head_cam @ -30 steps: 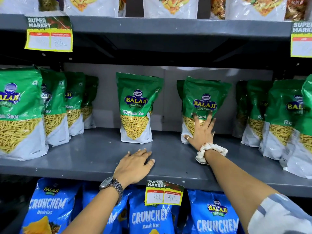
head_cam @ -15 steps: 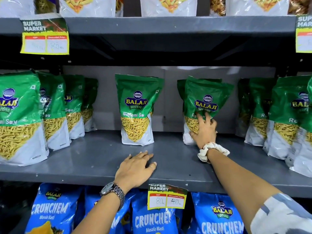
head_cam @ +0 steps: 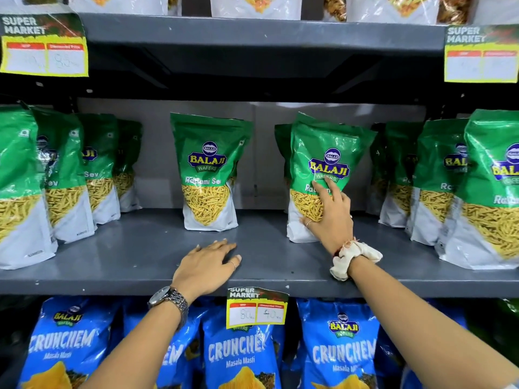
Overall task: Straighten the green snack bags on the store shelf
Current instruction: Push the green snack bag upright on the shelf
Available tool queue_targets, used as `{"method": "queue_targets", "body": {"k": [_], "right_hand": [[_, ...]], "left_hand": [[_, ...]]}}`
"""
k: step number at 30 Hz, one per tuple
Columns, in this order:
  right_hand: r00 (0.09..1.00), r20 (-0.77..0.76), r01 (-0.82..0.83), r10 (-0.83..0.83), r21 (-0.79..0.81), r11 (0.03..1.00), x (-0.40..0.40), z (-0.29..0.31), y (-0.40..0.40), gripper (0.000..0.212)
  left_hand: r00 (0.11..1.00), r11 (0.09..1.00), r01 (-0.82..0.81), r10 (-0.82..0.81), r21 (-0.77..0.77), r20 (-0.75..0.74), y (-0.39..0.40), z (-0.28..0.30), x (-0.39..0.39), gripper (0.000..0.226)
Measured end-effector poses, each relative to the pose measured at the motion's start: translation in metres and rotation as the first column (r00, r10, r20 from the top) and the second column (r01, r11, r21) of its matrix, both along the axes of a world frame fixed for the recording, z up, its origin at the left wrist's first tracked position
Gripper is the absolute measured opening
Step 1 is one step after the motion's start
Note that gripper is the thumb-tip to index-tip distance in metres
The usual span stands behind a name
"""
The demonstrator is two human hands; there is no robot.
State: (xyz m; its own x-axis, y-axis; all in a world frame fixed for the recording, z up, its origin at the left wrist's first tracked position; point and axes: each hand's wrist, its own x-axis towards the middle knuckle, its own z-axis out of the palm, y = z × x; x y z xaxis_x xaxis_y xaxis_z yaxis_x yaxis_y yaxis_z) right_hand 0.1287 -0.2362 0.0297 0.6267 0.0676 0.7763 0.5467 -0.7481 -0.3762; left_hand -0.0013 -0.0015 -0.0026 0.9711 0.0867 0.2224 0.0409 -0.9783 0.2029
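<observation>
A grey painted metal store shelf (head_cam: 146,248) fills the view, its surface scuffed and speckled, backed by a pale grey panel. Along it, glossy green-and-white snack bags printed with yellow sev are set upright: a row on the left (head_cam: 64,178), one bag alone near the middle (head_cam: 209,175), a front bag right of centre (head_cam: 323,164) with another just behind it, and a crowded group at the far right (head_cam: 460,186).

The right hand (head_cam: 330,217), a cream scrunchie (head_cam: 355,256) on its wrist, is laid flat with fingers spread against the lower front of the bag right of centre — pressed on it, not closed around it. That bag is tilted slightly, its top leaning rightward. The left hand (head_cam: 206,265), a metal wristwatch (head_cam: 170,300) on the wrist, is rested open, palm down, on the bare shelf near the front edge, touching no bag.

A yellow-and-green price tag (head_cam: 257,307) is hung from the shelf lip — blue snack bags (head_cam: 241,355) are stocked below, and white bags (head_cam: 255,7) are seen on the darker shelf above.
</observation>
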Motion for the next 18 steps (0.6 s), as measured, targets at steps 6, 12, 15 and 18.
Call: {"method": "queue_targets", "body": {"k": [6, 12, 15, 18], "right_hand": [[0.995, 0.062, -0.082, 0.077, 0.073, 0.994, -0.041, -0.008, -0.02, 0.083], [0.994, 0.087, -0.078, 0.071, 0.08, 0.994, -0.069, -0.009, -0.036, 0.082], [0.995, 0.09, -0.056, 0.049, 0.079, 0.995, -0.077, -0.009, -0.039, 0.081], [0.996, 0.083, -0.032, 0.025, 0.079, 0.996, -0.082, -0.009, -0.039, 0.08]], "left_hand": [[1.0, 1.0, -0.008, 0.008, 0.016, -0.017, 0.001, 0.001, 0.001, 0.055], [1.0, 1.0, -0.012, 0.012, 0.025, -0.022, -0.002, 0.002, -0.002, 0.054], [1.0, 1.0, -0.013, 0.014, 0.025, -0.027, -0.003, 0.002, -0.003, 0.055], [1.0, 1.0, -0.009, 0.009, 0.023, -0.027, -0.002, 0.002, -0.002, 0.055]]}}
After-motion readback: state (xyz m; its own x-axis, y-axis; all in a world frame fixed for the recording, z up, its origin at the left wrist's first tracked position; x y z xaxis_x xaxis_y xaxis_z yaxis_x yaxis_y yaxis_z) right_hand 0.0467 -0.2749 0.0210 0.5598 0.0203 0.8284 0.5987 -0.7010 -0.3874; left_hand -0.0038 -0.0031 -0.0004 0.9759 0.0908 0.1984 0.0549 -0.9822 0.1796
